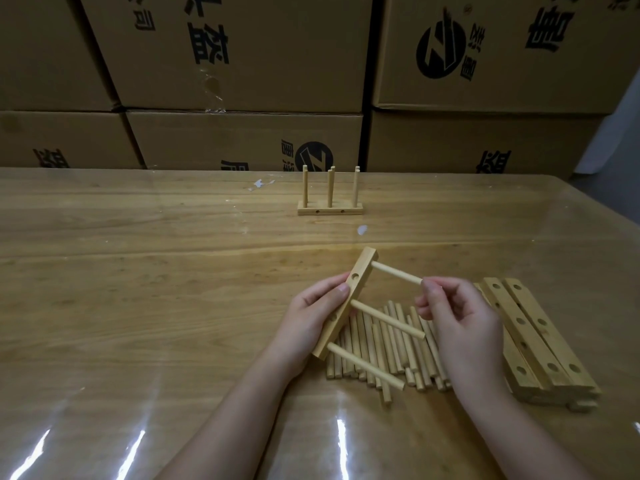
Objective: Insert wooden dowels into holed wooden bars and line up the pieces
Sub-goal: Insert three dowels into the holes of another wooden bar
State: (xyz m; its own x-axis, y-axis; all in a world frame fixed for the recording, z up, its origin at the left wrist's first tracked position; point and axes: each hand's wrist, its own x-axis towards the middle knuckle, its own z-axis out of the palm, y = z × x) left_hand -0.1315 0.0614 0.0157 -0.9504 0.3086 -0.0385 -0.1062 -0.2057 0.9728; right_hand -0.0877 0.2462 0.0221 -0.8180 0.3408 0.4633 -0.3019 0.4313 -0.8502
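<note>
Three dowels [388, 322] stick out of the bar [346, 303]. The left grip [311, 317] is curled round the bar's middle, holding it tilted over the desk [138, 271]. The right grip [457, 317] pinches the free end of the top dowel [394, 273] with thumb and fingertips. Loose dowels [398, 344] are piled right underneath, with spare bars [540, 337] stacked just to the right. Farther back stands a finished piece [330, 211], maybe six uprights, hard to count.

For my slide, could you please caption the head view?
Left hand holds a three-dowel bar; right hand pinches the far dowel.
</note>
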